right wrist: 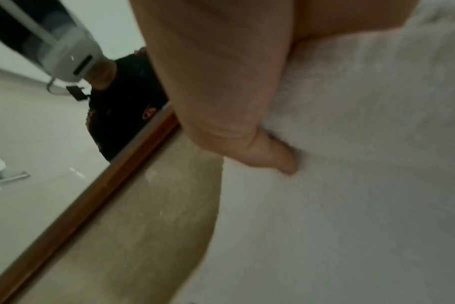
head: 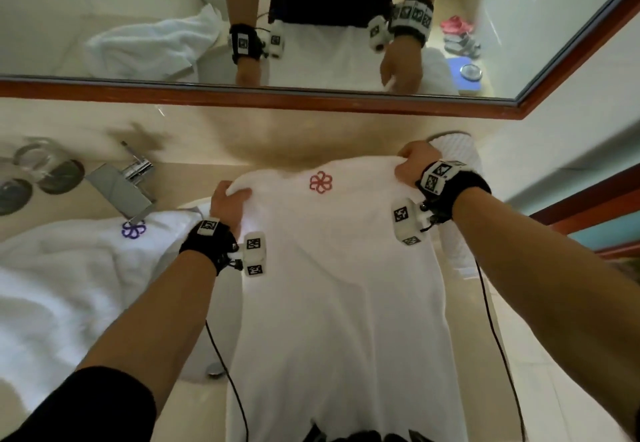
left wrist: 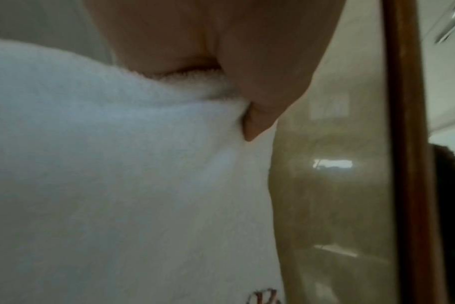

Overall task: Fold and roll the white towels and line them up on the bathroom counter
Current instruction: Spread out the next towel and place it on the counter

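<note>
I hold the towel (head: 332, 268) by its far corners, left hand (head: 227, 204) and right hand (head: 414, 162) each with fingers curled, pinching the edge, so it hangs flat over the counter (head: 214, 136) for folding.

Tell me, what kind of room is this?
Most likely a hotel bathroom. A chrome faucet sits on a beige counter under a big wall mirror, and both hands hold a white towel with a stitched flower logo.
</note>
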The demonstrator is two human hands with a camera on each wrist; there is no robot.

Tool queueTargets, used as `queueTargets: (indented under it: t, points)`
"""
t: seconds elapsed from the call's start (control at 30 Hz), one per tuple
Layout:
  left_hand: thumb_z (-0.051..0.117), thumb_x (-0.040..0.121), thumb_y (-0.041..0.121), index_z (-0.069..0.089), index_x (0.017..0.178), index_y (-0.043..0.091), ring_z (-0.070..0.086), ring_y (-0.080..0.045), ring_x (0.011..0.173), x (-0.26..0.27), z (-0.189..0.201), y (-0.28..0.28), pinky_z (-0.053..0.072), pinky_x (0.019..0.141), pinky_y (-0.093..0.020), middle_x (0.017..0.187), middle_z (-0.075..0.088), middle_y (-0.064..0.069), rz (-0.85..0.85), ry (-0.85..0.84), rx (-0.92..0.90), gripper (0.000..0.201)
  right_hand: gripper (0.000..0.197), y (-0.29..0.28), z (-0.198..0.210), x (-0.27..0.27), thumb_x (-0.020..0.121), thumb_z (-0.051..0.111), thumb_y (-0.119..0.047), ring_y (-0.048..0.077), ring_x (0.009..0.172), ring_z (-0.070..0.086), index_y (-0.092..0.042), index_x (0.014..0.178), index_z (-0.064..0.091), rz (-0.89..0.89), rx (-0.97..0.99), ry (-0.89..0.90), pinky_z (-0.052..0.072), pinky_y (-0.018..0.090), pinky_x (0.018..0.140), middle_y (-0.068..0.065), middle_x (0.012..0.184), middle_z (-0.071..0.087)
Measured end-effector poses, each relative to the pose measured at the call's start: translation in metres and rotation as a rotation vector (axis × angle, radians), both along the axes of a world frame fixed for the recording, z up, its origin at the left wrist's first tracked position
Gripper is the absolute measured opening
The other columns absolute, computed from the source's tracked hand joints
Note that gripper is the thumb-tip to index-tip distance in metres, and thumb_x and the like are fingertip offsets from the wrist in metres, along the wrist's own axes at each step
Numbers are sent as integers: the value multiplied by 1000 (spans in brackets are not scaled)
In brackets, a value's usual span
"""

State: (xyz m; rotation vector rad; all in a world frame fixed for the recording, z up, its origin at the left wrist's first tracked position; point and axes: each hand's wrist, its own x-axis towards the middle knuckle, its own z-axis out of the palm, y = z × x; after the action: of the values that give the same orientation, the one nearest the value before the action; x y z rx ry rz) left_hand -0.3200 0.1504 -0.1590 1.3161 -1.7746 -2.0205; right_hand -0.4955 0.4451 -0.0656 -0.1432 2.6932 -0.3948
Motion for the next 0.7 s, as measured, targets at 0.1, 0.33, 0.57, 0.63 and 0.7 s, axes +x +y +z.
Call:
queueTargets:
  t: [0.1, 0.33, 0.57, 0.63, 0.7]
  points:
    - [62, 81, 2, 46, 71, 24, 50, -23, 73, 4, 20, -20, 41, 62, -34, 76, 53, -7, 37, 43, -28, 28, 44, 14, 11, -5, 82, 48, -42, 30, 97, 66, -23, 121, 59, 63, 170, 163, 49, 41, 96, 11, 104, 70]
    - [68, 69, 5, 55, 71, 22, 46, -21, 66, 6, 32, -22, 35, 54, -30, 76, 57, -6, 150, 142, 31, 21, 28, 20, 16, 17, 89, 54, -24, 32, 95, 58, -12, 114, 52, -140, -96, 155, 44, 33, 80, 13, 103, 61]
    - [80, 76, 23, 57, 122, 29, 56, -23, 88, 1, 21, -28, 50, 76, -37, 112, 62, -7, 135, 62, -127, 51, 40, 25, 9, 14, 70, 63, 7, 32, 99, 62, -21, 99, 64, -525, -651, 34, 50, 30, 64, 8, 103, 63]
    - [81, 74, 29, 60, 122, 30, 61, -23, 89, -2, 22, -31, 50, 74, -34, 114, 63, -6, 118, 36, -134, 53, 51, 28, 8, 10, 73, 64, 8, 29, 100, 60, -18, 117, 62, -506, -690, 7, 50, 30, 65, 8, 112, 61]
    - [82, 73, 28, 68, 110, 28, 66, -25, 92, -4, 24, -32, 54, 73, -32, 112, 67, -8, 109, 33, -113, 39, 50, 31, 9, 7, 77, 71, 5, 25, 99, 61, -12, 122, 60, -464, -707, -20, 52, 30, 69, 8, 113, 62]
